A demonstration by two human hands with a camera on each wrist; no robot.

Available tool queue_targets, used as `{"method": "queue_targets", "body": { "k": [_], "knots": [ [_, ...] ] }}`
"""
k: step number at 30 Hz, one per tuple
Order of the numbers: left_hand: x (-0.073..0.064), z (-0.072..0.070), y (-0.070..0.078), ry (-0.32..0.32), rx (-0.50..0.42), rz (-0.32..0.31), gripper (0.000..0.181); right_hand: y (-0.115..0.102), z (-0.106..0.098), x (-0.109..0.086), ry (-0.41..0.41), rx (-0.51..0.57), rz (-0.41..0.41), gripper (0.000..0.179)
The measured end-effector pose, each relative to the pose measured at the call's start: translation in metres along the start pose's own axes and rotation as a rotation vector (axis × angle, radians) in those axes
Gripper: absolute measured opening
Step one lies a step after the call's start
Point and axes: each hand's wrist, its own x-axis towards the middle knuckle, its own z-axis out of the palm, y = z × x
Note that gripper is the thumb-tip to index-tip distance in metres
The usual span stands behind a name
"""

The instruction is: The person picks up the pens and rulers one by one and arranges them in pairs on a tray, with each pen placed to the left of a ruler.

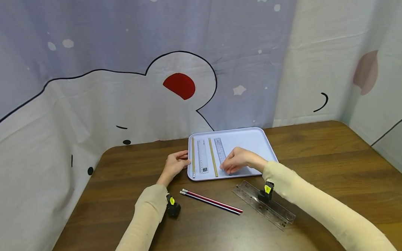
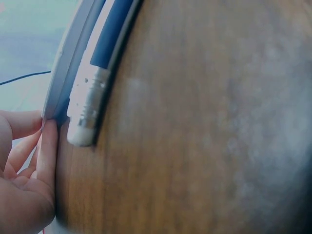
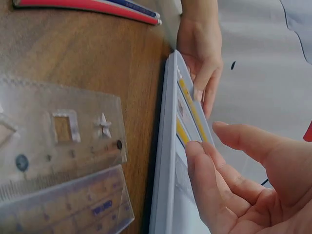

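Note:
At the left rim of a pale tray (image 1: 252, 145), my left hand (image 1: 173, 165) pinches the edge between thumb and fingers. My right hand (image 1: 237, 160) hovers close over the near end of a clear ruler (image 1: 219, 146) in the tray. In the right wrist view its thumb and fingers (image 3: 201, 165) stand apart with nothing held between them. Left of that ruler lies a yellow pencil (image 1: 213, 156), then another clear ruler (image 1: 202, 153) and a second yellow pencil (image 1: 193, 152) along the left side. All four lie roughly lengthwise, side by side.
On the wooden table (image 1: 199, 238) in front of the tray, a red pencil (image 1: 217, 201) and a dark blue pencil (image 1: 207, 202) lie together. Two clear rulers, one a stencil ruler (image 3: 90, 151), the other a plain ruler (image 3: 73, 204), lie under my right forearm. A printed curtain (image 1: 136, 102) hangs behind.

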Motion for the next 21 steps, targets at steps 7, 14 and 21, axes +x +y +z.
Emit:
{"method": "queue_targets", "body": {
  "k": [7,14,21],
  "knots": [
    [-0.002,0.0,0.001,0.002,0.016,-0.005,0.046,-0.001,0.006,-0.006,0.0,-0.002,-0.021,0.023],
    [-0.001,-0.001,-0.004,0.009,-0.01,0.053,0.045,-0.002,0.012,-0.012,-0.012,-0.009,-0.043,0.021],
    [-0.001,0.0,-0.002,0.013,0.003,0.03,0.044,-0.005,0.02,-0.016,-0.043,-0.011,-0.061,0.022]
  ]
}}
